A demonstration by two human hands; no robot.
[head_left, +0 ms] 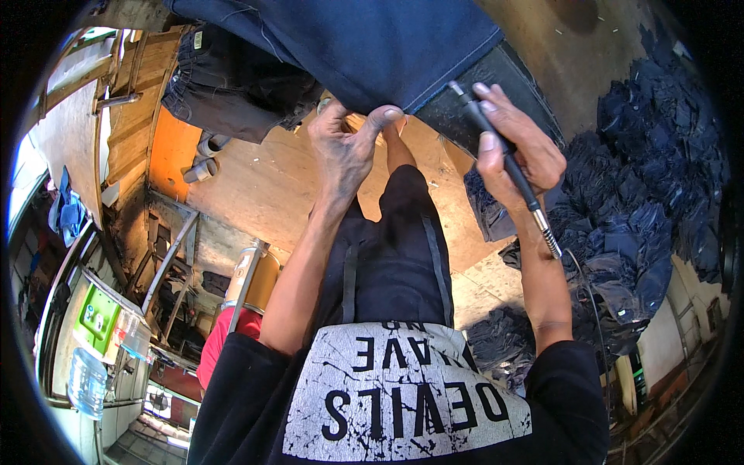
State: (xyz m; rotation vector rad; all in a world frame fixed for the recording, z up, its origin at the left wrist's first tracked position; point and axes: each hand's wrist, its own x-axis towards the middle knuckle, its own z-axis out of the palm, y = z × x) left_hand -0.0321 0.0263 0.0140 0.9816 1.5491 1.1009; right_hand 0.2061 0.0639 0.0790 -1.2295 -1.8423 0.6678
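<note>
Dark blue denim cloth (372, 54) with a stitched edge spreads across the top of the view, over a worn black board (513, 81) that shows at its right. My left hand (341, 151) pinches the cloth's lower edge, thumb on top and fingers partly hidden beneath. In my right hand (535, 155) is a black pen-shaped handpiece (471, 110), gripped between thumb and fingers. Its metal tip points up and left, above the board near the stitched edge and apparently not touching the cloth. A spring sleeve and thin cord trail from its rear end along my right forearm.
Dark folded trousers (232, 85) lie at upper left. A large heap of dark garments (620, 170) fills the right side. Below are a wooden floor (256, 174) and my legs. A brown drum (254, 275), a green tray (97, 318) and a water bottle (87, 380) stand at left.
</note>
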